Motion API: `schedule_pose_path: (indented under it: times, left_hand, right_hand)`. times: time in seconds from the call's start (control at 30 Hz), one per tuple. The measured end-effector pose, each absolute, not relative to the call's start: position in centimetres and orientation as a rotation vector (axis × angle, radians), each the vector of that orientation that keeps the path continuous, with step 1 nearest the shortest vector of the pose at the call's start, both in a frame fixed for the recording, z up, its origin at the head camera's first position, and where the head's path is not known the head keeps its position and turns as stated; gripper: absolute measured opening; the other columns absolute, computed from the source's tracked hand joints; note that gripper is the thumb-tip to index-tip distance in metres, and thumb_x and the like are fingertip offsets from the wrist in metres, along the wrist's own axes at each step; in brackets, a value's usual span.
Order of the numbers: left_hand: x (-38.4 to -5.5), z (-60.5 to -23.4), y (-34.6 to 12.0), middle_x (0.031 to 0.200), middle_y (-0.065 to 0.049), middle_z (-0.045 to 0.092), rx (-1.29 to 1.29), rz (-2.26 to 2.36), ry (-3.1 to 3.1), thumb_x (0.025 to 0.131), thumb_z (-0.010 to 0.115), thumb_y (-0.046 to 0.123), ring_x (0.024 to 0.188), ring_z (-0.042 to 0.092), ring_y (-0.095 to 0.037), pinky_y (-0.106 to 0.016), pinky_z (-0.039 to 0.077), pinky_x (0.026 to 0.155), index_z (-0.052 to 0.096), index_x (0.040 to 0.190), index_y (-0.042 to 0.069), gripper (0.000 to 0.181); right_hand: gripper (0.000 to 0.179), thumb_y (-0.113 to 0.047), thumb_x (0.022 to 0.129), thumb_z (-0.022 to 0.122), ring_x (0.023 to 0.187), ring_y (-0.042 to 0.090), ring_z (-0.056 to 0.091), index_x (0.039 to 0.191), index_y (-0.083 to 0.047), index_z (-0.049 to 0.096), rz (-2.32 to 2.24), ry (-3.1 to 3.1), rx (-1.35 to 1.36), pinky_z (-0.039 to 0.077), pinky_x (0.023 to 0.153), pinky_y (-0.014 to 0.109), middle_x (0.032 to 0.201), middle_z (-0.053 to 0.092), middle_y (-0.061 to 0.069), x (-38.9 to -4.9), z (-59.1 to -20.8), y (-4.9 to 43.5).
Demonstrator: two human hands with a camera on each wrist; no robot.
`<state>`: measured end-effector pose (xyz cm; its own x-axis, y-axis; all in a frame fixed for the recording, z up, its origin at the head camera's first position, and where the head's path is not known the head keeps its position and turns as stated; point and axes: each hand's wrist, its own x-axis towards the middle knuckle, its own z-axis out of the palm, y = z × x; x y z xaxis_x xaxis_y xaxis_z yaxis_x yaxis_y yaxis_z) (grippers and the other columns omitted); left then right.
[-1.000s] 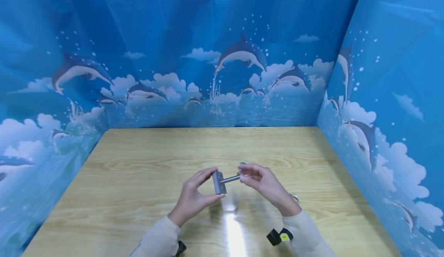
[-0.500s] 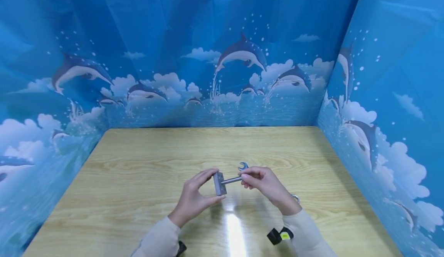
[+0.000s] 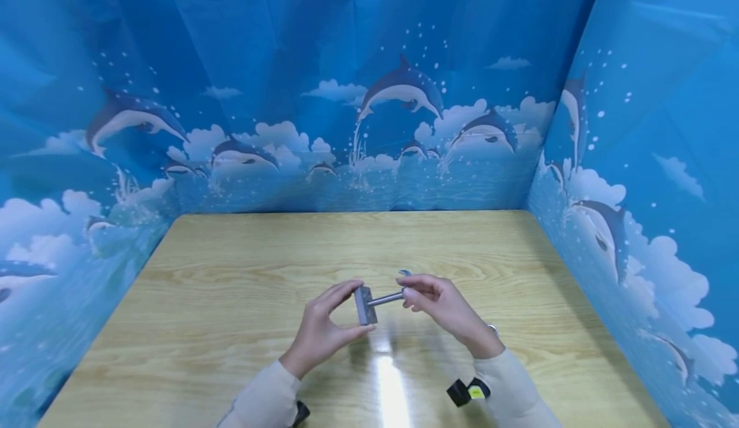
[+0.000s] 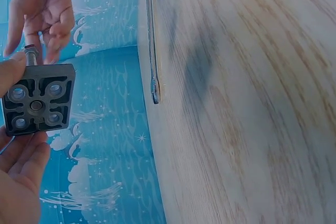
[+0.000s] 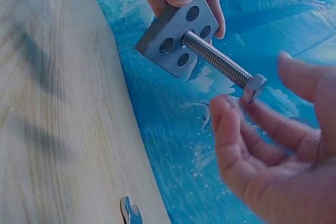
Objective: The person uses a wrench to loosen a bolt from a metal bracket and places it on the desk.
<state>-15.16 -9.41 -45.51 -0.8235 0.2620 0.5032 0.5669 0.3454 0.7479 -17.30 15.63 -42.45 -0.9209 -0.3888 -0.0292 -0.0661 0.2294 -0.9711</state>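
Note:
My left hand [image 3: 326, 325] holds a grey square metal plate [image 3: 365, 306] by its edges, thumb on one edge and fingers on the opposite one. The plate has corner holes and a ribbed side [image 4: 38, 98]. A threaded hex bolt [image 5: 220, 62] sticks out of its middle hole on the smooth side. At the bolt's head [image 5: 254, 88] is my right hand [image 3: 447, 309]. Its loosely bent fingers lie just under the head, at least one seeming to touch it, while the thumb stands apart. Plate and bolt are both held above the table.
A combination wrench [image 4: 151, 40] lies on the wooden table [image 3: 260, 255] beyond my right hand, which hides its middle in the head view. Blue dolphin-print curtains [image 3: 288, 94] surround the table. A bright light reflection shows on the tabletop.
My right fingers closed onto the bolt head half a second ago and have now spread from it again, covering more of the wrench's end. My left hand and the plate have hardly moved.

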Motion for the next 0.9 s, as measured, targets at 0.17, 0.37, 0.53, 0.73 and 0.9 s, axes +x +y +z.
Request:
schedule_pose_path:
  times: [0.17, 0.37, 0.53, 0.73, 0.9]
  left_hand:
    - [-15.26, -45.47, -9.44, 0.131, -0.001, 0.059, -0.77, -1.41, -2.321, 0.063, 0.089, 0.019, 0.116, 0.059, -0.018, -0.031, 0.05, 0.099, 0.057, 0.129, 0.015, 0.074]
    - [-15.43, -45.49, -9.48, 0.13, -0.004, 0.06, -0.802, -1.356, -2.301, 0.064, 0.089, 0.02, 0.115, 0.06, -0.02, -0.034, 0.051, 0.099, 0.057, 0.129, 0.012, 0.073]
    - [-15.4, -45.55, -9.58, 0.13, -0.004, 0.06, -0.807, -1.34, -2.297, 0.063, 0.089, 0.019, 0.115, 0.06, -0.02, -0.034, 0.051, 0.099, 0.057, 0.129, 0.012, 0.074]
    - [-15.29, -45.61, -9.59, 0.131, -0.001, 0.059, -0.752, -1.4, -2.336, 0.063, 0.09, 0.018, 0.117, 0.059, -0.018, -0.031, 0.05, 0.099, 0.057, 0.129, 0.017, 0.074]
    - [-15.3, -45.62, -9.56, 0.131, -0.003, 0.06, -0.745, -1.403, -2.325, 0.062, 0.09, 0.017, 0.116, 0.059, -0.021, -0.033, 0.051, 0.098, 0.057, 0.13, 0.015, 0.075]
  right_hand:
    - [0.043, -0.033, 0.1, 0.051, 0.062, 0.013, 0.057, 0.094, 0.006, 0.066, -1.731, 2.233, -0.272, 0.054, 0.055, 0.022, 0.074, 0.064, 0.007, -17.3, -42.24, 15.25]
    - [0.048, -0.035, 0.099, 0.052, 0.049, 0.007, 0.048, 0.086, 0.008, 0.068, -1.77, 2.167, -0.239, 0.042, 0.043, 0.015, 0.062, 0.059, 0.002, -17.28, -42.27, 15.02]
    - [0.036, -0.026, 0.095, 0.061, 0.056, 0.007, 0.054, 0.094, 0.009, 0.067, -1.79, 2.128, -0.243, 0.05, 0.05, 0.017, 0.069, 0.063, 0.004, -17.33, -42.42, 15.1]
    - [0.031, -0.008, 0.087, 0.068, 0.09, 0.019, 0.064, 0.116, 0.0, 0.063, -1.741, 2.228, -0.358, 0.059, 0.082, 0.028, 0.105, 0.065, 0.015, -17.12, -42.34, 15.36]
    - [0.04, -0.009, 0.086, 0.07, 0.098, 0.024, 0.062, 0.124, -0.003, 0.059, -1.748, 2.223, -0.411, 0.057, 0.085, 0.026, 0.115, 0.061, 0.017, -17.04, -42.25, 15.38]
